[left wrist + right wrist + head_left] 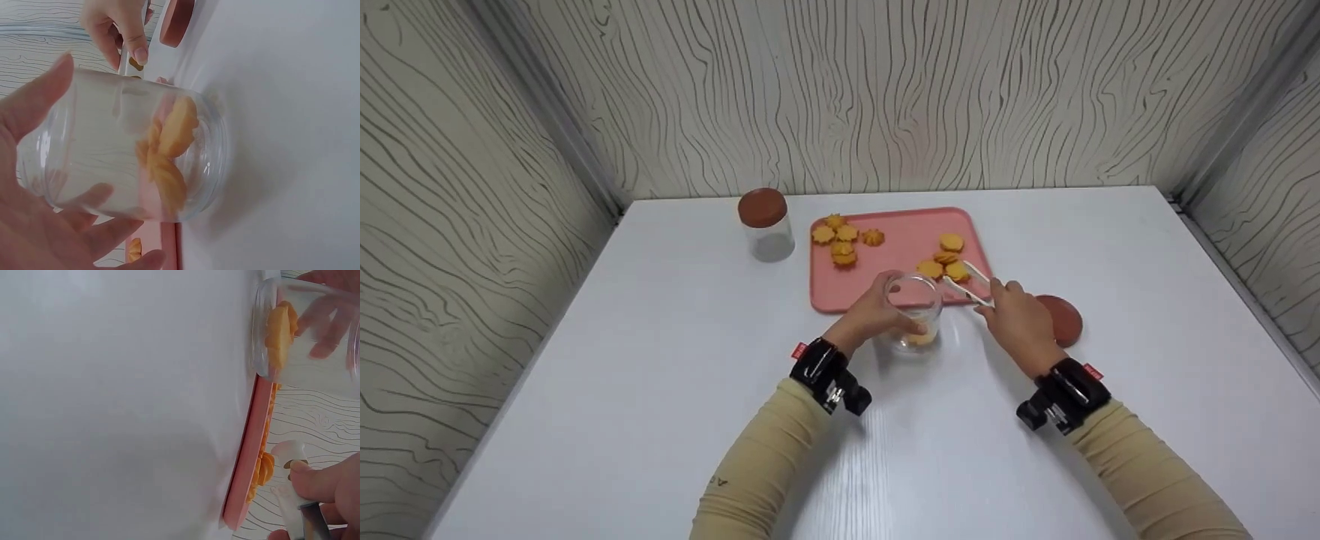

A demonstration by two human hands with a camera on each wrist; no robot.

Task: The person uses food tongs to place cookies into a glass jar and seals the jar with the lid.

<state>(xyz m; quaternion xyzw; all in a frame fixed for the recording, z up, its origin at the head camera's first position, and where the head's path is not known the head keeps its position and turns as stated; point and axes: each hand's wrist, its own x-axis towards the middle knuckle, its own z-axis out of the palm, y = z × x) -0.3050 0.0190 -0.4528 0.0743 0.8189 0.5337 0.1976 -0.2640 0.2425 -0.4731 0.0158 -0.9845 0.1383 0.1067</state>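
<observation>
My left hand [877,311] grips a clear jar [107,152], thumb on one side and fingers on the other. The jar has no lid and stands in front of the pink tray [885,277]. Several yellow cookies [179,126] lie at its bottom. White tongs [966,292] are held in my right hand [1020,322], their tips spread apart over the cookies [952,242] on the tray's right side. Whether the tips touch a cookie I cannot tell.
More flower-shaped cookies [824,235] lie on the tray's left part. Behind and left of the tray stands another jar [770,244] with a brown lid on. A loose brown lid [1065,321] lies beside my right hand. Patterned panels [885,97] enclose the white table [660,337].
</observation>
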